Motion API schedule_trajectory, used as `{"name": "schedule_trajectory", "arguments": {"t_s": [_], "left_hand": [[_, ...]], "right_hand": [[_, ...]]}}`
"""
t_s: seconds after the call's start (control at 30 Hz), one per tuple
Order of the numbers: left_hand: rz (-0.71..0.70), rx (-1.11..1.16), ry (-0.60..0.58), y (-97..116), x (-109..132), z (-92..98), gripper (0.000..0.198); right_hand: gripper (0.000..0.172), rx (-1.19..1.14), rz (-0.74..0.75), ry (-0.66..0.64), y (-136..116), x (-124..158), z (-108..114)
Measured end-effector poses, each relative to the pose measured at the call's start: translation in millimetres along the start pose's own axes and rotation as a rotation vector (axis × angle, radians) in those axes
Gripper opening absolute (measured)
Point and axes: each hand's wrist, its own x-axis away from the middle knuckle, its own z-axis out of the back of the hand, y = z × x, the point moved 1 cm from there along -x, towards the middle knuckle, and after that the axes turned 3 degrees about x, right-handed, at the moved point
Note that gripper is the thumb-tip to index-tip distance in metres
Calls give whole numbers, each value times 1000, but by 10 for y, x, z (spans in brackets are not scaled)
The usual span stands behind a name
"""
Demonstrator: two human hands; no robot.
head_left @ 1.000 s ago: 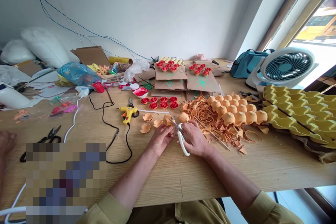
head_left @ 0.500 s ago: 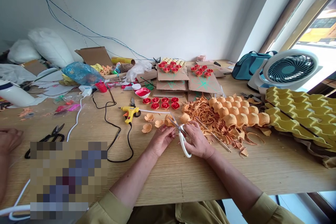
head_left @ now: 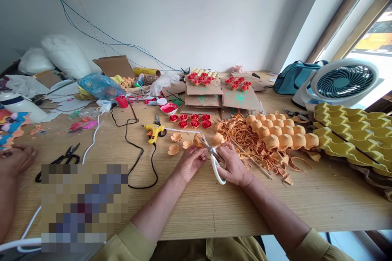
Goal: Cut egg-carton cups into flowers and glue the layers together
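In the head view, a wood-grain counter (head_left: 245,216) meets a pale wall (head_left: 183,16). Right of the yellow hot-glue gun (head_left: 154,133), the left hand (head_left: 190,163) pinches an orange egg-carton cup (head_left: 198,140); the right hand (head_left: 233,166) grips white-handled scissors (head_left: 213,161), blades at the cup. Farther right of the gun are pulp trimmings (head_left: 237,130), an orange egg tray (head_left: 283,132) and a fan (head_left: 346,81).

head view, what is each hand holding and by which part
Right hand holds scissors by the white handles; left hand holds an orange cup by its near side.
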Motion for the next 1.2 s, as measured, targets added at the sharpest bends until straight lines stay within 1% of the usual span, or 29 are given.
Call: {"name": "schedule_trajectory", "arguments": {"t_s": [0.33, 0.63, 0.93, 1.07, 1.2], "left_hand": [[-22, 20, -7, 26, 5, -8, 30], [-81, 84, -30, 56, -18, -4, 25], [-94, 51, -36, 114, -20, 7, 25], [-106, 76, -31, 159, -27, 11, 25], [-84, 82, -15, 162, -21, 4, 27]], "right_hand": [[18, -1, 0, 1, -41, -8, 25], [20, 6, 4, -3, -43, -9, 41], [23, 20, 0, 9, -22, 12, 38], [23, 7, -20, 20, 11, 28, -13], [22, -13, -85, 80, 53, 28, -18]]}}
